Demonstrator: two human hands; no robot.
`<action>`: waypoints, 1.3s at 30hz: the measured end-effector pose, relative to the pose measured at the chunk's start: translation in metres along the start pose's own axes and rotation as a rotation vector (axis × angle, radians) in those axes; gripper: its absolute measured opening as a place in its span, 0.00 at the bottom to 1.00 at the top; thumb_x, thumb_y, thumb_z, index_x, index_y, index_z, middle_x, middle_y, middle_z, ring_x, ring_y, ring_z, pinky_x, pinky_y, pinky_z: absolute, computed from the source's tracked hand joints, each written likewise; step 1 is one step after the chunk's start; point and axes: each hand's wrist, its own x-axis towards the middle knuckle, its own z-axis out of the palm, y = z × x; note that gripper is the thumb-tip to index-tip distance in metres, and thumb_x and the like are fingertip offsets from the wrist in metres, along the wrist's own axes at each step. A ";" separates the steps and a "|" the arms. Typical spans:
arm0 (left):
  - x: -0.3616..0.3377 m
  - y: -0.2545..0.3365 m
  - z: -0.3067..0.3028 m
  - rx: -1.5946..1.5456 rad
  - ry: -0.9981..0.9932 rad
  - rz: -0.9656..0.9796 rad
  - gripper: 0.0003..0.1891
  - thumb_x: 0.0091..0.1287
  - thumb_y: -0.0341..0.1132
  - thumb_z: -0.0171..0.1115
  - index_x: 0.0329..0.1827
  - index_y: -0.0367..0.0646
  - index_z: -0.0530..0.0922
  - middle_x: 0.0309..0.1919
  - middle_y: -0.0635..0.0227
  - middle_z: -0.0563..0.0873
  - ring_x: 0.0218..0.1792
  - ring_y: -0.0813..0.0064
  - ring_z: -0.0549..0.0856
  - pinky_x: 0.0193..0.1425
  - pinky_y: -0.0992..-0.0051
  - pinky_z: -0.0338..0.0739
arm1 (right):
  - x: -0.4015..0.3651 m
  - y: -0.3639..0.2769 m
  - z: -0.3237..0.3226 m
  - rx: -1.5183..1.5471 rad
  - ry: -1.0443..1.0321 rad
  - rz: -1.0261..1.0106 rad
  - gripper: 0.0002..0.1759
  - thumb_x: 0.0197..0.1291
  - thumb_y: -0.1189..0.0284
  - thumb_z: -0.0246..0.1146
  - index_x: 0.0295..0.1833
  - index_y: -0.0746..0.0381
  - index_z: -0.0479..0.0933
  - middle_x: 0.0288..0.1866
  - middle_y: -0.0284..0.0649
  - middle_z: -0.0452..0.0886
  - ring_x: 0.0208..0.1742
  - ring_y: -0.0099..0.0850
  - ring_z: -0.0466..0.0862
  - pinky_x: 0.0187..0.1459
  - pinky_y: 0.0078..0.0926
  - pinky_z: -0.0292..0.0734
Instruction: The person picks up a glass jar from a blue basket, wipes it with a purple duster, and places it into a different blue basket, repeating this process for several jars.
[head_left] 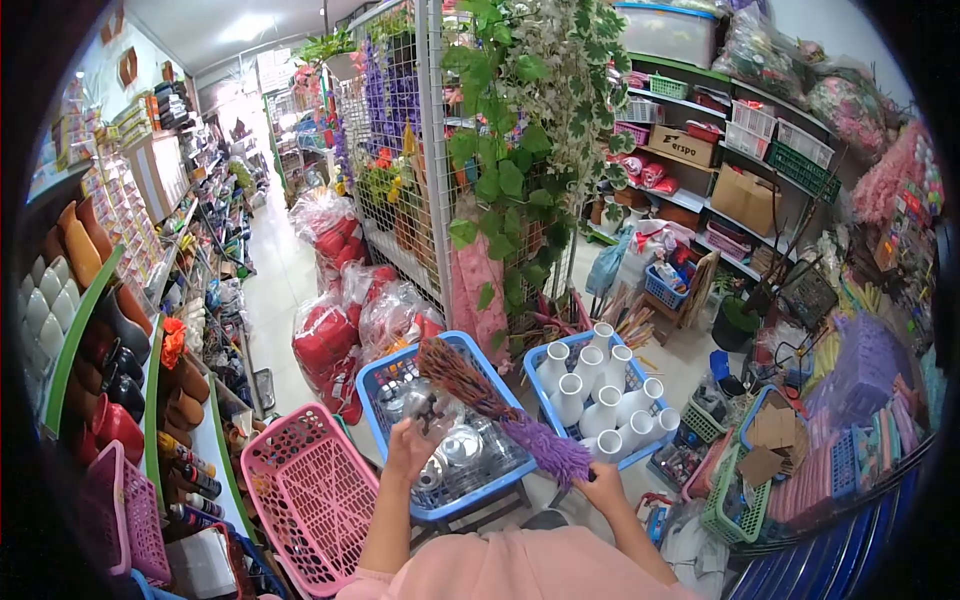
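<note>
My right hand [603, 487] is wrapped round the end of a feather duster [548, 450], with purple feathers near the hand and brown ones [455, 372] toward the far tip. The duster slants up and left across a blue basket [518, 478]. My left hand [408, 452] grips a clear glass vessel [438, 418] over that basket, and the brown feathers lie close above it. Inside the basket are more clear glass pieces and round silvery lids [462, 444]. Beside my right hand stands a second blue basket [533, 366] with several white bottle-shaped vases [603, 408], upright.
A pink basket [310, 490] sits at my left, next to shelves of vases [100, 350]. Bagged red items [328, 330] lie on the floor ahead, below a wire rack [395, 140] hung with artificial vines [510, 150]. Green baskets [740, 510] and bundled goods crowd the right.
</note>
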 end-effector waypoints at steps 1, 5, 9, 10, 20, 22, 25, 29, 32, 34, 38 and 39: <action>-0.001 0.002 0.005 -0.095 -0.002 0.035 0.40 0.57 0.49 0.61 0.72 0.41 0.61 0.67 0.59 0.70 0.69 0.60 0.68 0.75 0.58 0.58 | -0.001 0.002 0.003 -0.016 0.011 -0.009 0.16 0.47 0.67 0.71 0.37 0.69 0.81 0.27 0.51 0.82 0.25 0.33 0.80 0.31 0.32 0.73; 0.001 0.004 0.005 -0.338 0.008 0.141 0.36 0.58 0.45 0.61 0.70 0.43 0.64 0.66 0.58 0.71 0.69 0.59 0.68 0.75 0.55 0.58 | -0.007 0.006 0.012 -0.033 -0.014 0.037 0.20 0.46 0.63 0.72 0.42 0.65 0.81 0.27 0.51 0.82 0.27 0.43 0.83 0.32 0.33 0.75; 0.001 0.003 -0.004 -0.533 0.024 0.193 0.34 0.58 0.41 0.64 0.69 0.45 0.66 0.65 0.58 0.72 0.68 0.58 0.68 0.74 0.53 0.59 | -0.010 0.003 0.019 -0.011 -0.048 0.083 0.20 0.46 0.63 0.72 0.41 0.66 0.81 0.27 0.51 0.82 0.28 0.41 0.83 0.32 0.33 0.75; 0.001 0.002 -0.012 -0.510 0.031 0.211 0.34 0.59 0.41 0.64 0.69 0.44 0.66 0.65 0.58 0.72 0.69 0.58 0.67 0.74 0.53 0.60 | -0.010 0.000 0.019 -0.009 -0.054 0.090 0.20 0.46 0.63 0.71 0.41 0.67 0.81 0.27 0.51 0.82 0.28 0.41 0.83 0.32 0.33 0.75; 0.004 0.008 -0.025 -0.568 0.119 0.171 0.30 0.65 0.55 0.59 0.65 0.46 0.70 0.61 0.60 0.77 0.63 0.58 0.74 0.70 0.53 0.63 | -0.006 0.008 0.025 -0.004 -0.068 0.090 0.21 0.48 0.62 0.70 0.44 0.65 0.81 0.28 0.49 0.83 0.28 0.36 0.83 0.33 0.32 0.76; 0.005 0.009 -0.025 -0.583 0.130 0.183 0.30 0.65 0.54 0.60 0.65 0.46 0.70 0.62 0.59 0.76 0.64 0.58 0.73 0.71 0.53 0.62 | -0.004 0.006 0.028 0.006 -0.082 0.080 0.21 0.49 0.62 0.70 0.44 0.65 0.82 0.28 0.49 0.83 0.28 0.36 0.83 0.33 0.32 0.76; 0.006 0.012 -0.024 -0.597 0.151 0.244 0.31 0.64 0.52 0.62 0.66 0.46 0.68 0.63 0.58 0.75 0.64 0.60 0.72 0.72 0.54 0.61 | -0.004 0.011 0.034 0.036 -0.104 0.062 0.20 0.49 0.62 0.70 0.45 0.64 0.82 0.29 0.48 0.83 0.28 0.36 0.83 0.34 0.32 0.76; 0.004 0.019 -0.031 -0.686 0.146 0.307 0.32 0.63 0.45 0.66 0.66 0.41 0.66 0.64 0.55 0.73 0.64 0.59 0.73 0.72 0.54 0.63 | 0.001 0.005 0.038 0.069 -0.096 0.041 0.20 0.49 0.63 0.71 0.45 0.64 0.82 0.30 0.48 0.84 0.29 0.35 0.83 0.34 0.31 0.76; 0.002 0.023 -0.019 -0.691 0.085 0.350 0.33 0.61 0.43 0.68 0.67 0.40 0.65 0.64 0.56 0.74 0.66 0.59 0.72 0.72 0.55 0.62 | 0.003 0.018 0.049 0.023 -0.097 0.030 0.19 0.49 0.65 0.71 0.45 0.64 0.82 0.30 0.47 0.84 0.29 0.34 0.83 0.34 0.31 0.76; 0.002 0.025 -0.021 -0.647 0.140 0.361 0.33 0.61 0.40 0.69 0.66 0.40 0.65 0.64 0.57 0.74 0.67 0.61 0.71 0.73 0.57 0.62 | 0.002 0.016 0.049 0.041 -0.118 0.021 0.19 0.49 0.65 0.71 0.45 0.64 0.82 0.31 0.47 0.84 0.29 0.35 0.83 0.34 0.31 0.76; 0.004 0.023 -0.033 -0.567 0.151 0.337 0.32 0.62 0.38 0.67 0.67 0.43 0.64 0.65 0.58 0.73 0.68 0.66 0.71 0.73 0.60 0.63 | -0.001 0.032 0.054 0.158 -0.107 -0.005 0.19 0.48 0.65 0.71 0.45 0.63 0.82 0.31 0.46 0.85 0.29 0.36 0.83 0.34 0.32 0.76; 0.006 0.022 -0.035 -0.492 0.155 0.350 0.31 0.63 0.38 0.66 0.68 0.44 0.64 0.64 0.60 0.73 0.68 0.66 0.71 0.73 0.60 0.63 | -0.001 0.027 0.051 0.158 -0.111 -0.005 0.19 0.48 0.65 0.71 0.45 0.63 0.82 0.31 0.46 0.85 0.29 0.36 0.83 0.34 0.32 0.76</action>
